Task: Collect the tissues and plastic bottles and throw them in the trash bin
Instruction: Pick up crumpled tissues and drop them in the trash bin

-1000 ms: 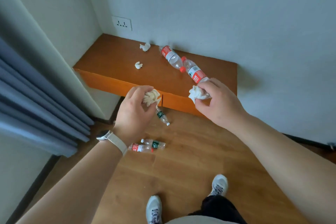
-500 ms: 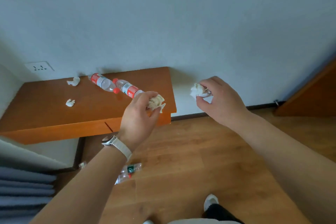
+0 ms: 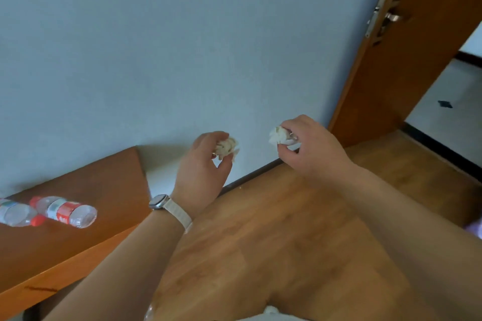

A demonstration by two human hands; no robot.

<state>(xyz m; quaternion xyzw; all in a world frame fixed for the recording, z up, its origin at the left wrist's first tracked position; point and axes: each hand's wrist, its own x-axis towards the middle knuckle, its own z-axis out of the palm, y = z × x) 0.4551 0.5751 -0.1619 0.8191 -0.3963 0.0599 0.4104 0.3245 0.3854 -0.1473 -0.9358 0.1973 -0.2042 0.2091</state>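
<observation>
My left hand [image 3: 202, 169] is shut on a crumpled white tissue [image 3: 227, 147], held up in front of the pale wall. My right hand [image 3: 310, 150] pinches a second crumpled tissue [image 3: 277, 135] at about the same height, a short gap to the right. Two clear plastic bottles lie on their sides on the low wooden shelf [image 3: 86, 247] at the far left: one with a red label [image 3: 65, 211] and another [image 3: 15, 214] cut off by the frame edge, its red cap touching the first. No trash bin is in view.
Wooden floor [image 3: 287, 242] stretches ahead and to the right. A brown door [image 3: 407, 60] stands open at the upper right, with a white tiled floor [image 3: 453, 112] beyond the doorway. A watch [image 3: 159, 202] is on my left wrist.
My view has swung right: the shelf and bottles slid to the far left, the door came into view. Both hands still hold their tissues, carried along away from the shelf.
</observation>
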